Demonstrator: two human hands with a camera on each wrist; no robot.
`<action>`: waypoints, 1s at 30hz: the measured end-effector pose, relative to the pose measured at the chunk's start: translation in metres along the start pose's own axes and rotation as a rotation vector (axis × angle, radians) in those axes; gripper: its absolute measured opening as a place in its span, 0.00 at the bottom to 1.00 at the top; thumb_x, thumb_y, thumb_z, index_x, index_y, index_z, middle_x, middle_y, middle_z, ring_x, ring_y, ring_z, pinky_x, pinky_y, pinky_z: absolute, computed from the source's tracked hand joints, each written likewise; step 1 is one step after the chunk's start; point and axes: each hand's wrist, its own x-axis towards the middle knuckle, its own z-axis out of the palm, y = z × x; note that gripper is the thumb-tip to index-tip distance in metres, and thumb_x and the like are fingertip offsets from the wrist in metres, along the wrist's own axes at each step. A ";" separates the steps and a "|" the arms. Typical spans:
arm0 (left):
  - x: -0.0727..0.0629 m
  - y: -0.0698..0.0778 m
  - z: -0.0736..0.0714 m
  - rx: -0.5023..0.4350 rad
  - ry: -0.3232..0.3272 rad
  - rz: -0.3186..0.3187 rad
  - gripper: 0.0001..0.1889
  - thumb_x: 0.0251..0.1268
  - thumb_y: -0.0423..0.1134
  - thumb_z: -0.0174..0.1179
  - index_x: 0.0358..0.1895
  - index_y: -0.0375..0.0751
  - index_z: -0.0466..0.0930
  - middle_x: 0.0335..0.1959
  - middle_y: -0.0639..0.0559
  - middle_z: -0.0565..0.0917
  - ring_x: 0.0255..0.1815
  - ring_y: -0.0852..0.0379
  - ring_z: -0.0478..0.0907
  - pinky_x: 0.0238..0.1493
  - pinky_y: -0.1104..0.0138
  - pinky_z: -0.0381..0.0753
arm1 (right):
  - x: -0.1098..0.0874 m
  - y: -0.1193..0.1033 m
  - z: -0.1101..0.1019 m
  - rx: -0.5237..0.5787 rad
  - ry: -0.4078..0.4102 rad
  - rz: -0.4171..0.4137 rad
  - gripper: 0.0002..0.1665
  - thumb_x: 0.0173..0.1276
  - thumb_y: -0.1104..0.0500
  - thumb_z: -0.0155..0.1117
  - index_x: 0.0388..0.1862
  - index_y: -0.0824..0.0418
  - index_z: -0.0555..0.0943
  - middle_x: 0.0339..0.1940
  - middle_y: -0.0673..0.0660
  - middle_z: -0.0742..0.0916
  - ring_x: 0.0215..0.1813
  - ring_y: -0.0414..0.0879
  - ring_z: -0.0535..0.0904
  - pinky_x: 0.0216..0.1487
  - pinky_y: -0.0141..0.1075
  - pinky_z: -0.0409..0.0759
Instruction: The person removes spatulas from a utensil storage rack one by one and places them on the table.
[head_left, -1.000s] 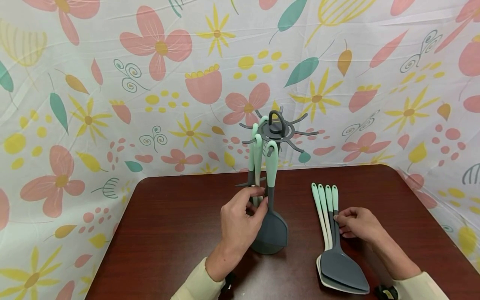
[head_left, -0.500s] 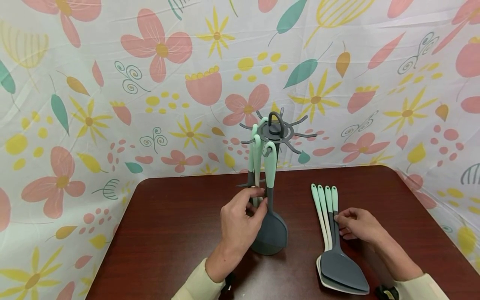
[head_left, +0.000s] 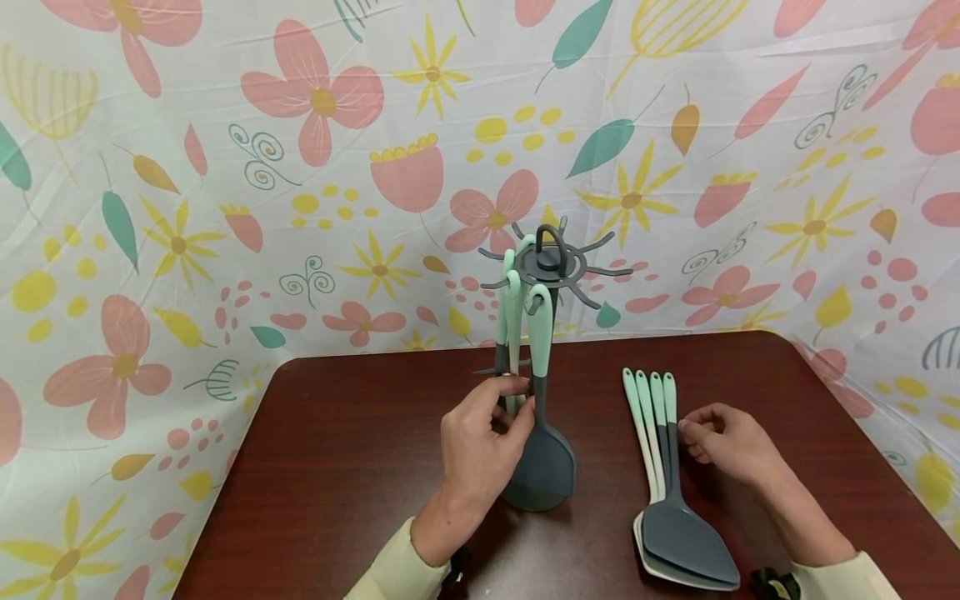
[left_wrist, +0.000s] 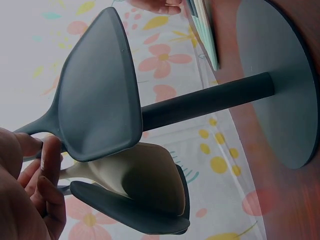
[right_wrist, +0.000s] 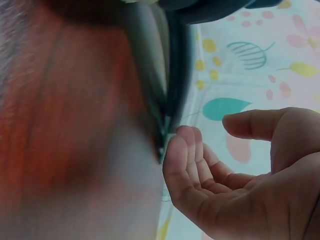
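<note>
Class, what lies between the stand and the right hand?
Four utensils, heads overlapping on the table, lie between the stand and the right hand; the head view shows this.

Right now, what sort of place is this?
Maybe a little indoor filming corner, though I can't be sure: a flowery sheet hangs behind a dark red-brown table with a stand holding kitchen utensils.
</note>
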 end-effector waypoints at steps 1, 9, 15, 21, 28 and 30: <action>0.000 0.000 0.000 0.000 0.001 0.001 0.12 0.69 0.33 0.72 0.53 0.46 0.87 0.49 0.53 0.90 0.25 0.67 0.84 0.31 0.77 0.83 | -0.001 -0.002 0.000 -0.013 0.011 -0.003 0.23 0.84 0.52 0.59 0.57 0.74 0.77 0.38 0.61 0.88 0.36 0.51 0.86 0.37 0.38 0.86; 0.000 0.000 0.000 0.004 -0.005 -0.012 0.12 0.70 0.35 0.72 0.53 0.47 0.87 0.49 0.54 0.90 0.25 0.67 0.84 0.31 0.77 0.83 | -0.010 -0.024 0.002 -0.088 0.103 -0.090 0.23 0.83 0.48 0.60 0.57 0.68 0.79 0.34 0.57 0.87 0.33 0.46 0.82 0.33 0.34 0.79; 0.000 0.001 -0.001 0.004 -0.012 -0.034 0.12 0.70 0.37 0.72 0.54 0.47 0.87 0.49 0.55 0.90 0.26 0.67 0.84 0.31 0.77 0.83 | -0.016 -0.044 0.009 -0.069 0.162 -0.171 0.18 0.82 0.51 0.62 0.56 0.66 0.81 0.41 0.59 0.88 0.35 0.44 0.85 0.32 0.33 0.80; -0.001 -0.001 0.000 0.007 -0.001 -0.009 0.12 0.70 0.34 0.72 0.53 0.47 0.87 0.49 0.54 0.90 0.25 0.67 0.84 0.30 0.77 0.82 | -0.020 -0.057 0.011 -0.066 0.206 -0.231 0.14 0.81 0.54 0.63 0.55 0.63 0.82 0.39 0.57 0.87 0.33 0.40 0.83 0.31 0.33 0.80; 0.000 -0.001 0.000 0.002 0.000 0.000 0.12 0.69 0.34 0.72 0.53 0.46 0.87 0.48 0.53 0.90 0.25 0.66 0.84 0.30 0.77 0.83 | -0.025 -0.067 0.009 -0.072 0.234 -0.264 0.14 0.80 0.54 0.65 0.54 0.62 0.82 0.39 0.56 0.87 0.33 0.40 0.83 0.30 0.32 0.79; 0.000 -0.001 0.000 0.000 -0.002 -0.003 0.12 0.69 0.34 0.72 0.53 0.46 0.87 0.48 0.53 0.91 0.25 0.67 0.84 0.31 0.77 0.83 | -0.027 -0.069 0.008 -0.073 0.239 -0.270 0.13 0.80 0.54 0.65 0.54 0.62 0.83 0.39 0.56 0.87 0.32 0.40 0.83 0.30 0.31 0.79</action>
